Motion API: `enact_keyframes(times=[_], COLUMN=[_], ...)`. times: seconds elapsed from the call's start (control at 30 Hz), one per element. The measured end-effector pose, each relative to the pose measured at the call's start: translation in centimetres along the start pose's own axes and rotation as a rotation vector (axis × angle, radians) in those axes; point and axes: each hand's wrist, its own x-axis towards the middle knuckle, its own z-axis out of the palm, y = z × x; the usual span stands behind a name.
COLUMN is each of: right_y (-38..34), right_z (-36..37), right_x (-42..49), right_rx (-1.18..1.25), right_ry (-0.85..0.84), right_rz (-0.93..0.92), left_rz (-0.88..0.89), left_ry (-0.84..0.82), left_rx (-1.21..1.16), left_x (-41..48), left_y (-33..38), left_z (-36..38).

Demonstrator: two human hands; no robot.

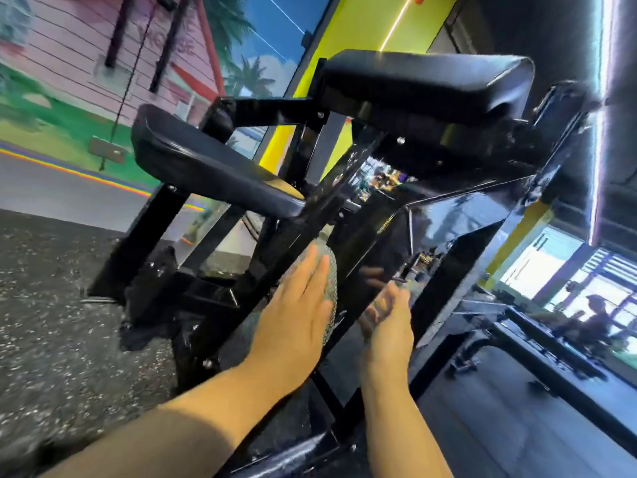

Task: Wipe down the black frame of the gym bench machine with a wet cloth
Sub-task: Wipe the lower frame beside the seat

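A: Where is your cloth [325, 270] now?

B: At the lower middle of the frame. Your left hand [296, 315] presses it flat on the black frame [286, 250] of the bench machine, fingers straight, not curled.

A: And your right hand [389, 326]?

B: Just right of it, near the glossy black panel [431, 229], fingers relaxed, holding nothing. I cannot tell if it touches the panel. Two black pads [427, 81] are above, speckled floor [51, 288] at left.
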Motion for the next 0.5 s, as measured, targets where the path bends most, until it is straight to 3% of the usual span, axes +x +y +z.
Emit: enact_keyframes(times=[0.03,0.1,0.17,0.27,0.3,0.37,0.4,0.43,0.5], right_y=[1.0,3.1,4.8,5.4,5.2,5.1,5.4,5.2,4.7], right_z=[-0.4,-0.9,-0.9,-0.6,-0.5,-0.4,-0.6,-0.6,-0.7], right_x=[0.2,0.0,0.2,-0.1,-0.5,-0.9,-0.7,-0.9,-0.7], right_rx=[-0.009,0.010,0.017,0.049,0.048,0.014,-0.005,-0.019,-0.026], right_ry=[-0.034,-0.125,-0.123,-0.081,-0.073,-0.070,-0.085,-0.108,-0.140], right_rz=[0.125,0.300,0.308,0.281,0.291,0.319,0.349,0.367,0.388], left_rz=[0.002,0.054,-0.031,0.071,0.058,-0.078,-0.136,-0.116,-0.066], left_ry=[-0.016,-0.179,-0.654,-0.898,-0.816,-0.251,-0.099,-0.006,0.058], left_rx=[0.033,0.423,0.871,1.067,0.975,0.550,0.274,0.106,0.000], left_x=[-1.0,-4.4,-8.7,-10.3,-10.0,-7.0,-4.8,-2.8,-0.4], left_y=[-0.6,-1.4,-2.4,-1.9,-2.2,-1.6,-0.7,0.1,1.5], left_z=[0.0,-1.2,-2.1,-3.1,-2.1,-0.9,-0.7,-0.9,-1.1])
